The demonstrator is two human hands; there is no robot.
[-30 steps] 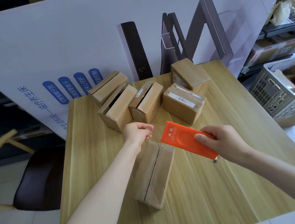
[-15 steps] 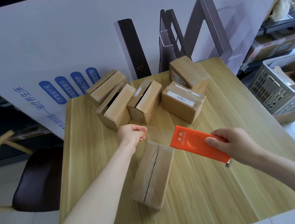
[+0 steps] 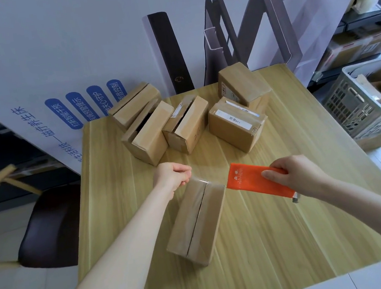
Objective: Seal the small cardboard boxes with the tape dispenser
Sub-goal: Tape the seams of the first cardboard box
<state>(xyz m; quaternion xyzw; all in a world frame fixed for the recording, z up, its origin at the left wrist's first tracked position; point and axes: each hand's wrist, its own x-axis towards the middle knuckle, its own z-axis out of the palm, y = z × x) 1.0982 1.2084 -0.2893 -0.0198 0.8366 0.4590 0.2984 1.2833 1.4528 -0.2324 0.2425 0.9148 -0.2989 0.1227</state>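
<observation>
A small cardboard box [image 3: 195,222] lies on the wooden table [image 3: 272,243] in front of me, its top flaps closed with a seam running lengthwise. My left hand [image 3: 172,176] hovers at the box's far end, fingers curled against the thumb, pinching what looks like the end of a faint clear tape strip. My right hand [image 3: 296,176] grips the orange tape dispenser [image 3: 250,180], whose front edge sits at the box's far right corner.
Several more cardboard boxes [image 3: 186,125] are clustered at the back of the table, some with open flaps. A white printed board [image 3: 73,50] stands behind them. A grey basket [image 3: 362,105] sits to the right, a dark chair [image 3: 49,225] to the left.
My right hand has drawn the orange dispenser slightly right, away from my left hand. The left hand has stayed curled near the box's far end.
</observation>
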